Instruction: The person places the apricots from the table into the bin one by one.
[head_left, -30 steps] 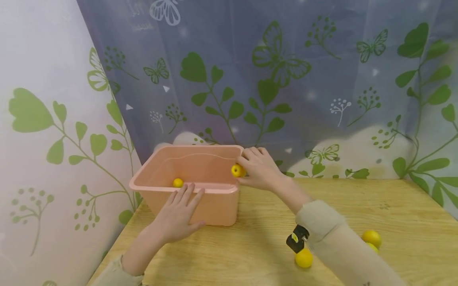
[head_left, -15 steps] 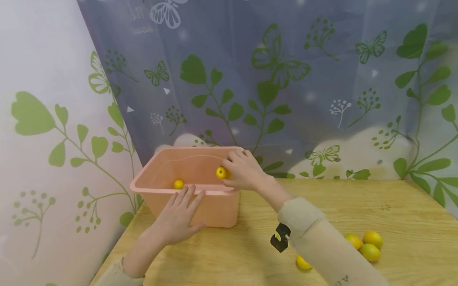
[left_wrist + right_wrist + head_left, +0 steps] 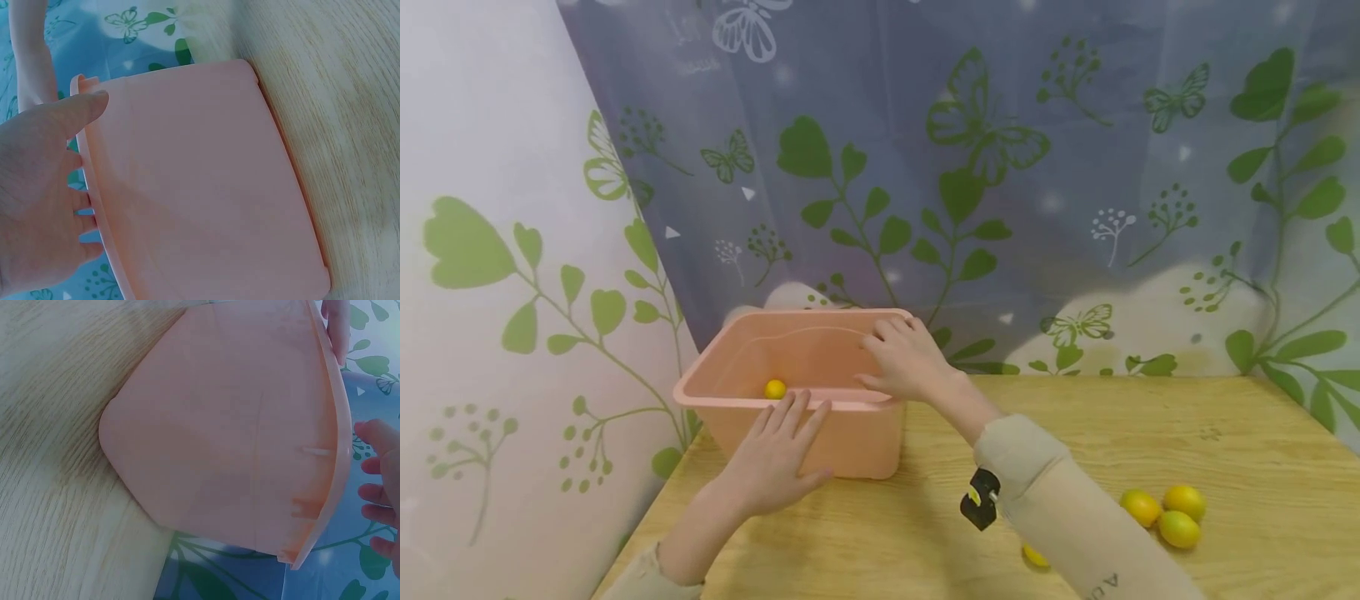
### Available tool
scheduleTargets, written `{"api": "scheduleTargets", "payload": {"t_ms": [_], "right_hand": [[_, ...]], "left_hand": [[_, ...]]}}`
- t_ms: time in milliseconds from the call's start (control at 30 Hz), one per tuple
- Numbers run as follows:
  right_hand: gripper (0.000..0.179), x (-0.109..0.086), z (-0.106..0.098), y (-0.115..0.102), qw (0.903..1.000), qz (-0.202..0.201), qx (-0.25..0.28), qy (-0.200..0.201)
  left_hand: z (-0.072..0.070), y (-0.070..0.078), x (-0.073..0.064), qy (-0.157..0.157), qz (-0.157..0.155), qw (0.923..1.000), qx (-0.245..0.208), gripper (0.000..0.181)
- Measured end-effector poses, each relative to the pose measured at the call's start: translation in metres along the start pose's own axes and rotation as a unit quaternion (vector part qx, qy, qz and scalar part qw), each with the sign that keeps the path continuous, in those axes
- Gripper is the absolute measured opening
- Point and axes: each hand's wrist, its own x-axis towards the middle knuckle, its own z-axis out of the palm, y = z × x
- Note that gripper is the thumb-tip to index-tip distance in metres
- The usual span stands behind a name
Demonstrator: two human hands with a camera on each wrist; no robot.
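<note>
A pink plastic bin (image 3: 850, 442) stands on the wooden table, with a small round yellow fruit (image 3: 775, 389) visible inside near the front wall. My left hand (image 3: 775, 462) lies along the bin's near side, fingers spread and reaching to the front rim. In the left wrist view its thumb (image 3: 87, 107) extends over the outer wall. Over the right end of the bin is my right hand (image 3: 906, 358), with no fruit showing in it. The right wrist view has its fingers (image 3: 374, 494) spread above the rim (image 3: 340, 437).
Several yellow-green fruits (image 3: 1178, 529) sit grouped at the table's right. Another fruit (image 3: 1035, 555) is partly hidden behind the right sleeve (image 3: 1075, 500), which has a black device (image 3: 980, 500) by its cuff. A patterned cloth (image 3: 985, 208) hangs behind the wooden table (image 3: 1075, 417).
My right hand moved left over the bin with a yellow fruit, then let it go; that fruit is out of sight now. The left hand kept its place at the rim.
</note>
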Motion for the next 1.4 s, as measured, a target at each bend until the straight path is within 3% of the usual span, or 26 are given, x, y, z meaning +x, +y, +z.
{"api": "scheduleTargets", "payload": {"t_ms": [367, 600, 733, 967, 1233, 1400], "right_hand": [[0.042, -0.03, -0.01, 0.014, 0.9998, 0.004, 0.003, 0.017], [0.032, -0.064, -0.018, 0.026, 0.9943, -0.041, 0.006, 0.099], [0.035, -0.083, -0.019, 0.032, 0.9887, -0.07, 0.011, 0.133], [0.042, -0.116, -0.018, 0.035, 0.9845, -0.099, 0.014, 0.144], [0.047, -0.161, -0.003, 0.048, 0.9836, -0.101, 0.024, 0.147], [0.039, -0.186, 0.004, 0.058, 0.9847, -0.098, 0.029, 0.141]], "left_hand": [[-0.001, 0.001, 0.0, -0.005, -0.002, 1.0, 0.001, 0.079], [-0.001, 0.003, 0.002, -0.006, 0.002, 1.0, 0.003, 0.079], [-0.002, 0.004, 0.003, -0.001, 0.004, 1.0, -0.001, 0.079], [0.0, 0.002, -0.002, 0.003, -0.008, 1.0, -0.005, 0.079], [0.002, 0.003, -0.001, 0.004, -0.004, 1.0, -0.006, 0.079], [0.001, 0.003, -0.001, 0.006, -0.005, 1.0, -0.004, 0.079]]}}
